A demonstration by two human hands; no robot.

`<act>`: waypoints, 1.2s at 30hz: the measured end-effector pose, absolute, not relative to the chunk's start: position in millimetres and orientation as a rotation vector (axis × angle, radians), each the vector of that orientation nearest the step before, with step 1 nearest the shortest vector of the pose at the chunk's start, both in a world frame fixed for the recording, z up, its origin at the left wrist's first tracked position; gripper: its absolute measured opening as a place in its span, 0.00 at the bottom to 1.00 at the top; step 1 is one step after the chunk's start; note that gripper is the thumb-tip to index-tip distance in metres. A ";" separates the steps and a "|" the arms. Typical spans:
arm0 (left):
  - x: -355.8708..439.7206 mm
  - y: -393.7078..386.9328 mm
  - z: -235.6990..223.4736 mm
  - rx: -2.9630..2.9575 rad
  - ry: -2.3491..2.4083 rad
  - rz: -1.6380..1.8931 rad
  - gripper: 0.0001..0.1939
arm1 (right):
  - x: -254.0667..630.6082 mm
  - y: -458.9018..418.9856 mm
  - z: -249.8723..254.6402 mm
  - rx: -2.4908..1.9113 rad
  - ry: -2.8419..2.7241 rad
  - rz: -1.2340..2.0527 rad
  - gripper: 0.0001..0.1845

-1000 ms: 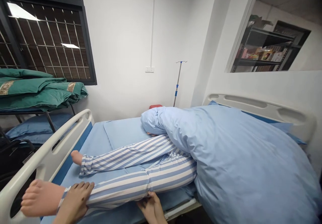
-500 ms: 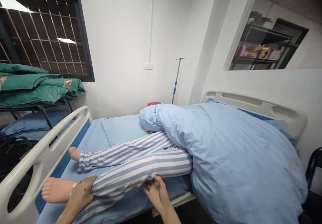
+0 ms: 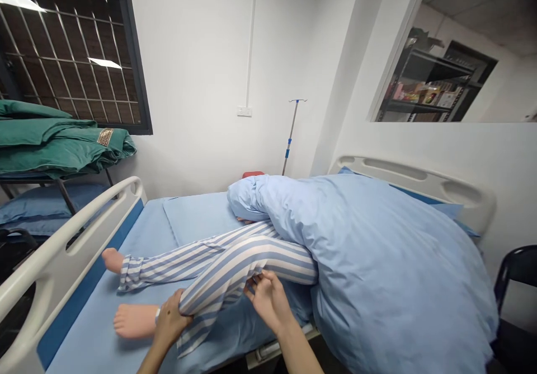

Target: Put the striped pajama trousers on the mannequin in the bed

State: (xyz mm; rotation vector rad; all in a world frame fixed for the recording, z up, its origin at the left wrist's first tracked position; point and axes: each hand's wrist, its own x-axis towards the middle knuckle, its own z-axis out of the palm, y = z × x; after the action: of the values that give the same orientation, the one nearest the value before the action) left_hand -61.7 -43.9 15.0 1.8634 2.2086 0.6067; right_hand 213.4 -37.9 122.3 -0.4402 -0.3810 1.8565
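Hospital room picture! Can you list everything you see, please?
Hospital bed: 1, blue mattress, centre.
Bed rail: 1, white, left side.
Bed end: 1, white, right.
Quilt: 1, light blue, covering the bed's right part.
Striped pyjama trousers: 1 pair, blue-white, on the bed.
Manikin feet: 2, pale pink, at the trouser ends.
IV pole: 1, silver and blue, behind the bed.
Folded blankets: several, green, on a rack, left.
Barred window: 1, black, upper left.
Shelf: 1, dark, through the inner window, upper right.
Chair: 1, black, right edge.
Left hand: 1, gripping a trouser leg.
Right hand: 1, pinching that trouser leg.
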 end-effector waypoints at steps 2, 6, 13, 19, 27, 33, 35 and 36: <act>-57.9 -46.4 3.1 1.841 2.260 0.626 0.20 | 212.1 -39.4 114.8 -0.438 -0.395 1.851 0.06; -59.6 -47.8 -2.2 1.893 2.218 0.656 0.19 | 210.5 -39.7 107.9 -0.409 -0.413 1.849 0.05; -64.7 -47.0 10.8 1.933 2.153 0.579 0.17 | 211.6 -40.0 112.4 -0.419 -0.407 1.870 0.06; -89.4 -51.9 27.6 2.112 2.135 0.515 0.24 | 209.2 -44.5 103.7 -0.424 -0.403 1.882 0.07; -148.7 -70.9 86.5 2.367 2.281 0.179 0.30 | 189.8 -59.1 55.3 -0.439 -0.243 1.951 0.07; -144.2 -103.4 110.8 2.414 2.369 -0.103 0.31 | 166.1 -64.0 5.8 -0.545 -0.083 1.977 0.09; -138.6 -110.0 106.5 2.392 2.372 -0.156 0.31 | 164.8 -65.3 -3.5 -0.569 -0.076 1.980 0.09; -136.8 -111.9 103.1 2.376 2.376 -0.175 0.31 | 165.5 -66.2 -6.0 -0.576 -0.082 1.982 0.09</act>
State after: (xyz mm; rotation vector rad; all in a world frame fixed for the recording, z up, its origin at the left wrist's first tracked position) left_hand -136.8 -111.9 103.1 2.3758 2.3760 -0.1753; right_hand 165.5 -66.2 -6.0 -0.5758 -0.0819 1.9821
